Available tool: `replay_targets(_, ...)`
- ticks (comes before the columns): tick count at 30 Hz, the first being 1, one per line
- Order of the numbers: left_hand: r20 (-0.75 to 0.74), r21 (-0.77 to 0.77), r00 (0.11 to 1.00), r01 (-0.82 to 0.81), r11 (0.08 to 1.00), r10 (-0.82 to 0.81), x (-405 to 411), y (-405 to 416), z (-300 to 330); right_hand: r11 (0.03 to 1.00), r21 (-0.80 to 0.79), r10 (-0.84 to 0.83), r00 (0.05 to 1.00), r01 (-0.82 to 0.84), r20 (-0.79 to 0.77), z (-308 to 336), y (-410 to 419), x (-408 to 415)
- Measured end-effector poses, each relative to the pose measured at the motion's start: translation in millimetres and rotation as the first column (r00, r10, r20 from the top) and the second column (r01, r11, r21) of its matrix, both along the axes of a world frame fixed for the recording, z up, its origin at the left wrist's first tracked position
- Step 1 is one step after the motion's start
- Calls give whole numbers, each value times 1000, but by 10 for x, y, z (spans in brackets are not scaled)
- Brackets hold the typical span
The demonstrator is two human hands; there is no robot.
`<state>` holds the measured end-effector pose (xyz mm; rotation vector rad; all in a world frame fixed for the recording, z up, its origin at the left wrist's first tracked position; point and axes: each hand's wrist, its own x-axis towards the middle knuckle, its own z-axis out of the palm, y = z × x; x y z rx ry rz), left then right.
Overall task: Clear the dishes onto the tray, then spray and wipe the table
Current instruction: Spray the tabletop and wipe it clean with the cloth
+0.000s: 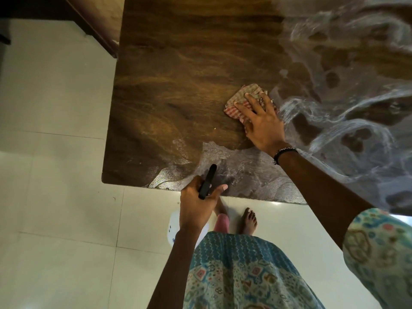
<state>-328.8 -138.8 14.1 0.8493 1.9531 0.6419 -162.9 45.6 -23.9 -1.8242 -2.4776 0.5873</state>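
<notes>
My right hand point(262, 123) lies flat with spread fingers on a red-and-white checked cloth point(239, 98), pressing it onto the dark wooden table point(178, 85). Wet streaks and foamy smears point(345, 112) cover the table's right half and the near edge; the left part looks dry. My left hand point(197, 204) grips a spray bottle by its black trigger head point(207, 182), held just off the table's near edge. The bottle's white body point(172, 228) hangs below the hand, mostly hidden by my wrist.
The table's near-left corner point(104, 180) is rounded, with pale floor tiles point(55, 197) beyond it. A dark wooden piece of furniture point(93, 23) stands at the far left. My bare feet point(248, 220) are on the floor close to the table edge.
</notes>
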Motion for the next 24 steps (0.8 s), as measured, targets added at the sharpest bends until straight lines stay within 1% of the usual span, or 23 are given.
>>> replay_targets(3,117,71,993,-45,996,37,10,4,8,1000,7,7,1000,-7,-14,-22,1,-1)
replay_targets(6,161,112,985,-81,990,63,-3,-51,-28,1000,12,6,1000,-5,-25,-33,1,4)
replay_targets(10,160,108,980,-133,985,115,61,-135,-12,1000,15,-2,1000,3,-19,-13,-4,-1)
replay_targets(11,139,109,980,-156,982,140,91,-146,-8,1000,15,-3,1000,3,-11,-8,-6,-3)
replay_targets(14,7,133,983,-181,974,181,147,-161,-41,1000,10,-3,1000,3,2,-15,-8,-2)
replay_targets(16,-19,140,976,-211,967,215,162,-161,-54,1000,14,-3,1000,3,-2,-19,-7,-1)
replay_targets(19,3,142,972,-233,962,235,153,-134,-71,1000,12,-1,1000,1,-2,-20,-4,-10)
replay_targets(22,71,105,970,-237,966,231,157,-109,-74,1000,18,-2,1000,2,-8,-21,-4,-7)
replay_targets(24,78,89,969,-242,966,236,167,-97,-75,1000,14,-5,1000,5,-7,-31,-3,-1)
